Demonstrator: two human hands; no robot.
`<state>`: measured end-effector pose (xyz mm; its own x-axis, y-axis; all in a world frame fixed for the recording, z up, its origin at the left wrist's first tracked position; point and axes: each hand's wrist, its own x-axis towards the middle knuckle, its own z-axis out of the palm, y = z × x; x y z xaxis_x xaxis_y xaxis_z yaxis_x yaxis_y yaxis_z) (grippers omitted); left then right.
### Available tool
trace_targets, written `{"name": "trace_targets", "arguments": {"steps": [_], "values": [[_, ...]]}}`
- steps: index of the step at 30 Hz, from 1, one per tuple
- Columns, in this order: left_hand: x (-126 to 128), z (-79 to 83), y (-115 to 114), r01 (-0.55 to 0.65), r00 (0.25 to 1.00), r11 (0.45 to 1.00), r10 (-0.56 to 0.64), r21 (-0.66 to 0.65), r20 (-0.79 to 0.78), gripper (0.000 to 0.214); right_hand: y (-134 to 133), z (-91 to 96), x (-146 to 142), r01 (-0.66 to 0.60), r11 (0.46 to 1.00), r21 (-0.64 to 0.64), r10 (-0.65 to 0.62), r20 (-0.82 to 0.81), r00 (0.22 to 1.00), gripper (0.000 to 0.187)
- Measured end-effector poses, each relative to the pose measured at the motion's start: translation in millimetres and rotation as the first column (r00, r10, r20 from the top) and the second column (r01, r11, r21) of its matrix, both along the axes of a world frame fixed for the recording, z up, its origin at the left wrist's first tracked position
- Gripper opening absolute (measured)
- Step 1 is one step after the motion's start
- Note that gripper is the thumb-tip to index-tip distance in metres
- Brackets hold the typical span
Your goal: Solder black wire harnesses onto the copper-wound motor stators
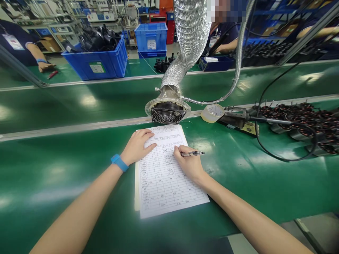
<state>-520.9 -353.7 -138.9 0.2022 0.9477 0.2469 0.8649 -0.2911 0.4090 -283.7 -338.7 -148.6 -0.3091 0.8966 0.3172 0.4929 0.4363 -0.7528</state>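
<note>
A printed form [169,190] with a table of rows and some handwriting lies on the green bench top, over a pale yellowish sheet [137,194] that shows along its left edge. My left hand [139,145], with a blue wristband [119,162], rests flat on the form's upper left, fingers stretched out. In my right hand [188,164] is a pen [192,153], gripped in a writing hold over the right-hand columns. The pen's tip is hidden by my fingers.
Beyond the form hangs a fume extraction hood [168,109] on a silver duct [185,38]. To the right are a tape roll [212,113], a soldering iron [235,120] with a looping black cable [288,160], and several motor stators [304,123]. Co-workers stand across the line near a blue crate [99,63].
</note>
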Motion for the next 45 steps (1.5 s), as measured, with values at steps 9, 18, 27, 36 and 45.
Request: {"name": "trace_targets", "arguments": {"steps": [9,18,27,36,45], "values": [[0.2,0.7,-0.1,-0.003,1.0,1.0,0.003,-0.01,0.001,0.04,1.2,-0.7,0.0,0.013,1.0,-0.005,-0.013,-0.022,1.0,0.042],[0.2,1.4,-0.1,-0.006,1.0,1.0,0.006,-0.013,-0.008,0.04,-2.5,2.0,3.0,0.029,0.999,-0.035,-0.032,-0.081,0.996,0.043],[-0.3,-0.9,0.3,-0.002,1.0,1.0,0.002,-0.001,-0.016,0.041,-5.7,0.5,6.4,-0.047,0.997,-0.065,0.042,-0.073,0.996,0.042],[0.7,1.1,0.3,-0.008,1.0,1.0,0.008,-0.01,-0.017,0.041,-5.8,1.3,4.3,-0.05,0.997,-0.054,0.047,-0.055,0.997,0.042],[-1.3,-2.7,1.2,0.007,1.0,1.0,-0.007,0.019,-0.005,0.04,-6.6,1.3,5.2,-0.057,0.998,-0.022,0.056,-0.066,0.996,0.042]]}}
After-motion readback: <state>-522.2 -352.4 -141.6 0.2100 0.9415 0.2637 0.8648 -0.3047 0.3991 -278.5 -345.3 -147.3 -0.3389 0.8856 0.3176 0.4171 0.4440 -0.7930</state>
